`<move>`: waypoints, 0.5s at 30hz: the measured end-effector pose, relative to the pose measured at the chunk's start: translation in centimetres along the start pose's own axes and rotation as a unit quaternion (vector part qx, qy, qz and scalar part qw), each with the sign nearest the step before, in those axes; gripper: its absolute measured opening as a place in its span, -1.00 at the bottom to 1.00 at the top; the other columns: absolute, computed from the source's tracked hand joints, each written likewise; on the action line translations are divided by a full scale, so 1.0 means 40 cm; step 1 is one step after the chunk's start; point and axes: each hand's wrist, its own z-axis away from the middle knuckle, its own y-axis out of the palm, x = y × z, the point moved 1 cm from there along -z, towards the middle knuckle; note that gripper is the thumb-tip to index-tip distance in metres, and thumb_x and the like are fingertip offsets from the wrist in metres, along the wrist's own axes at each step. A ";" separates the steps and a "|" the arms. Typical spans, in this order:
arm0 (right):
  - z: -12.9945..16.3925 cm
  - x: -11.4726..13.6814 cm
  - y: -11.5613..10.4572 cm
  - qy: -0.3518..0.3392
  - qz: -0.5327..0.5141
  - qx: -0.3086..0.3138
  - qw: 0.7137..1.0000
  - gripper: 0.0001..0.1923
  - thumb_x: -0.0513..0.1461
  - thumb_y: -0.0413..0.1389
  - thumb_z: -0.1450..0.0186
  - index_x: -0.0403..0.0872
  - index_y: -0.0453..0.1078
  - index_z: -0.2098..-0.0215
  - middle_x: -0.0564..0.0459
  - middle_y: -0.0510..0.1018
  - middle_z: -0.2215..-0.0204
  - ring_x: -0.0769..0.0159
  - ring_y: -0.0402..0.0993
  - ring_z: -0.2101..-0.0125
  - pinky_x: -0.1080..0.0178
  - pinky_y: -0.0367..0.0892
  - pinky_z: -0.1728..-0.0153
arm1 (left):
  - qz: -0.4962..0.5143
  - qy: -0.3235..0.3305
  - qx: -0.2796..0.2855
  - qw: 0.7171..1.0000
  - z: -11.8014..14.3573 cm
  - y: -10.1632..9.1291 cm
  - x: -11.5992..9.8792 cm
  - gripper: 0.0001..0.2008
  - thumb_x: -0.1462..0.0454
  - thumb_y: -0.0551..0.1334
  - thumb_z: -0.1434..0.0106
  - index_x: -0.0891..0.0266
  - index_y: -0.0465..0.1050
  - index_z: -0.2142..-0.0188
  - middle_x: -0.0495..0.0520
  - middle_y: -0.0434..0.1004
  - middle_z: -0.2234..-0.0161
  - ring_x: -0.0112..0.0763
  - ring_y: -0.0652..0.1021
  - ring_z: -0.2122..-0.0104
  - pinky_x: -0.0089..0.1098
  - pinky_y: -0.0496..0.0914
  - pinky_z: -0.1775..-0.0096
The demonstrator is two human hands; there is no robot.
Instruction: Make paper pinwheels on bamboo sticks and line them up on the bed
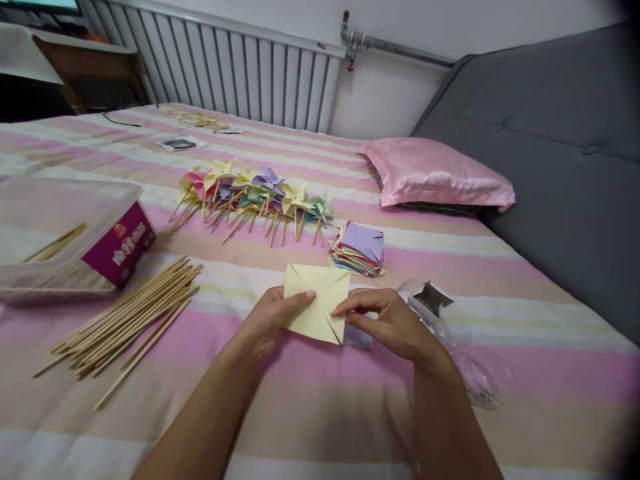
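My left hand (267, 320) and right hand (387, 323), fingers pinched on yellow paper square (316, 301), held just above bed (450, 267), near centre. Corner slits already cut. Step, by my judgement: folding. Stick pile (125, 320) left; paper stack (359, 250) beyond; finished pinwheels (250, 193) far.

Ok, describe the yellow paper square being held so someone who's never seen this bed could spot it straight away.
On the striped bedsheet, in front of the stack of coloured paper squares, the left hand and right hand hold one pale yellow paper square. It is the only loose sheet lifted up, with slits cut in from its corners.
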 end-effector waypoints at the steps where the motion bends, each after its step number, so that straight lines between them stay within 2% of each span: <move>1: 0.001 0.001 -0.001 0.000 0.006 0.004 1.000 -0.80 -0.35 0.11 -0.18 0.00 0.54 0.33 0.08 0.60 0.33 0.34 0.48 0.28 0.31 0.32 0.27 | -0.003 -0.001 0.006 1.000 0.001 0.000 0.000 -0.68 0.25 0.37 -0.01 0.44 0.55 0.25 0.26 0.62 0.38 -0.33 0.57 0.46 -0.46 0.42 0.39; 8: 0.003 0.008 -0.001 0.001 0.015 0.019 1.000 -0.88 -0.29 0.16 -0.15 -0.03 0.54 0.35 0.06 0.60 0.38 0.34 0.48 0.36 0.32 0.33 0.33 | -0.005 -0.007 0.023 1.000 0.005 0.003 -0.001 -0.67 0.25 0.38 0.00 0.44 0.56 0.25 0.26 0.62 0.39 -0.33 0.56 0.46 -0.46 0.40 0.41; 15: -0.008 0.011 0.010 0.025 0.004 -0.005 1.000 -0.90 -0.22 0.16 -0.17 -0.04 0.53 0.39 0.06 0.59 0.42 0.34 0.48 0.39 0.31 0.34 0.35 | -0.003 -0.005 0.044 0.999 0.007 0.002 0.002 -0.64 0.17 0.40 0.04 0.40 0.58 0.29 0.22 0.61 0.44 -0.33 0.55 0.48 -0.44 0.37 0.41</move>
